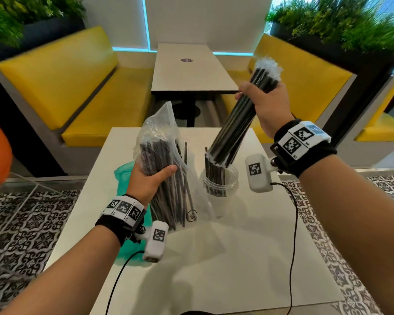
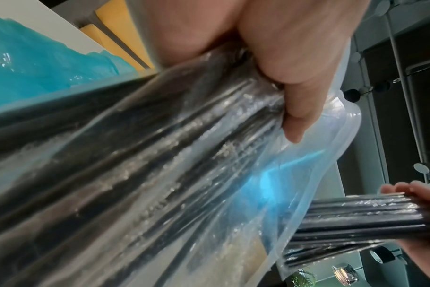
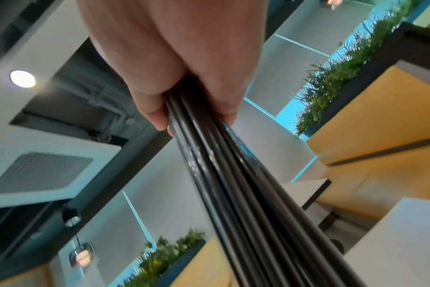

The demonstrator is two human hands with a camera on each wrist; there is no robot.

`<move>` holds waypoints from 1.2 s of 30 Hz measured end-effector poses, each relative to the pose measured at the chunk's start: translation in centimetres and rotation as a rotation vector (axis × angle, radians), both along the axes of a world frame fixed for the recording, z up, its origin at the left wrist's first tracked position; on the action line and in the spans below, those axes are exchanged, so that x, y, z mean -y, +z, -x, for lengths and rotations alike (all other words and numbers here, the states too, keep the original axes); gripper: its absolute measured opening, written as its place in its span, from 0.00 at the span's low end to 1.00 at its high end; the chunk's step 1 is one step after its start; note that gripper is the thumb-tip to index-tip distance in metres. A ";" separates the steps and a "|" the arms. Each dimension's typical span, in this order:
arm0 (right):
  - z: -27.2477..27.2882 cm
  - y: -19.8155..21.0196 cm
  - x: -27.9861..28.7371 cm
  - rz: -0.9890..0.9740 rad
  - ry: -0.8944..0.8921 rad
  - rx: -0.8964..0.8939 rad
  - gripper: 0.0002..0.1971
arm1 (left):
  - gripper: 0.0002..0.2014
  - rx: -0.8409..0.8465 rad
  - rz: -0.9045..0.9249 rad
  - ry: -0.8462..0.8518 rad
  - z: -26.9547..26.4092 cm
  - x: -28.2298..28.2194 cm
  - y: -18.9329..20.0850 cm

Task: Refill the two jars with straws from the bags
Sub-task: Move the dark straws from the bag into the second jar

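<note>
My left hand [image 1: 149, 179] grips a clear plastic bag of black straws [image 1: 166, 178] around its middle, holding it tilted above the white table [image 1: 237, 258]. The left wrist view shows the bag [image 2: 184, 165] close up, with my thumb [image 2: 295, 108] pressed on the plastic. My right hand [image 1: 263, 102] grips a bundle of black wrapped straws [image 1: 237, 123] slanted down to the left, its lower ends just over a clear jar [image 1: 221, 185] that holds several straws. In the right wrist view the bundle [image 3: 221, 174] runs out from my fist [image 3: 192, 97]. Only one jar shows.
A crumpled teal bag [image 1: 123, 176] lies on the table behind my left wrist. Black cables [image 1: 293, 223] trail from both wrist cameras across the table. Yellow benches [image 1: 77, 92] and a second table [image 1: 189, 67] stand beyond the far edge.
</note>
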State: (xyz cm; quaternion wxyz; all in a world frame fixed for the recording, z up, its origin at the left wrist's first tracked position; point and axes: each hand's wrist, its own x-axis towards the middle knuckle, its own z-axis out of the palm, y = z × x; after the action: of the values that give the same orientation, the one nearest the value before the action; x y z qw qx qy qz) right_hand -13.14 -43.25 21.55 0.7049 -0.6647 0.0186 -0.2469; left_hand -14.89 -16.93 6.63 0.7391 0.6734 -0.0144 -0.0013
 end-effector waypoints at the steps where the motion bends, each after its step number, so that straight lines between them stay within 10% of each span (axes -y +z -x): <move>1: -0.3 -0.7 0.2 0.061 -0.020 -0.024 0.16 | 0.30 0.001 0.003 0.004 0.0 -0.1 0.0; 18: -1.7 -13.1 -1.2 0.682 0.000 -0.629 0.35 | 0.35 -0.039 0.024 0.046 -0.4 -0.3 0.7; 26: -1.7 -12.7 -1.6 0.632 -0.030 -0.643 0.43 | 0.31 -0.058 0.054 0.056 -0.4 0.2 0.9; 36: -1.4 -12.8 -1.9 1.035 0.192 -0.705 0.48 | 0.29 -0.068 0.059 0.041 -0.1 0.3 0.9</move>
State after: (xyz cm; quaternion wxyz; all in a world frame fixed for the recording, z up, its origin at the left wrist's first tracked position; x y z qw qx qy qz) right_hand -11.71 -41.32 8.74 0.2627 -0.9596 0.0680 0.0741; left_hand -14.81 -17.24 7.49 0.7586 0.6510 0.0245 -0.0088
